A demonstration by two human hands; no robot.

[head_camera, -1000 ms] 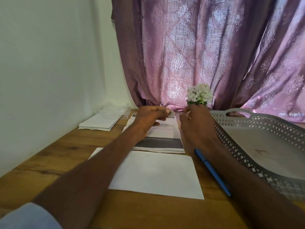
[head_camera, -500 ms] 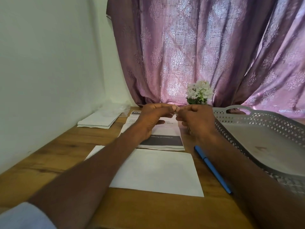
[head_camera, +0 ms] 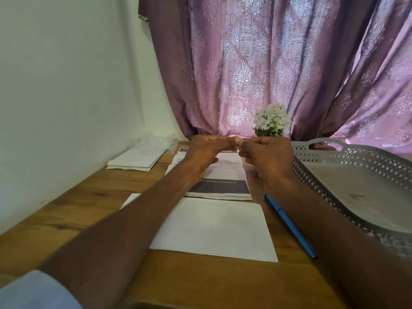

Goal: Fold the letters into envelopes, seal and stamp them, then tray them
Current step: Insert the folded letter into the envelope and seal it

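Note:
A white envelope [head_camera: 214, 228] lies flat on the wooden table in front of me. Behind it sits a stack of printed letters [head_camera: 225, 186] with dark bands. My left hand [head_camera: 207, 152] and my right hand [head_camera: 267, 155] are raised above the letters with fingertips meeting. Between them they pinch a tiny pale thing [head_camera: 238, 147], mostly hidden by the fingers; it looks like a stamp. A grey perforated tray [head_camera: 347, 157] stands at the right with nothing in it.
A pile of white envelopes [head_camera: 136, 160] with crumpled clear plastic [head_camera: 156, 141] lies at the back left by the wall. A blue pen [head_camera: 289, 224] lies between the envelope and the tray. White flowers [head_camera: 272, 120] stand before the purple curtain.
Both hands have come together and lifted slightly above the letters, now pinching the small piece between their fingertips. The papers, pen and tray have not moved.

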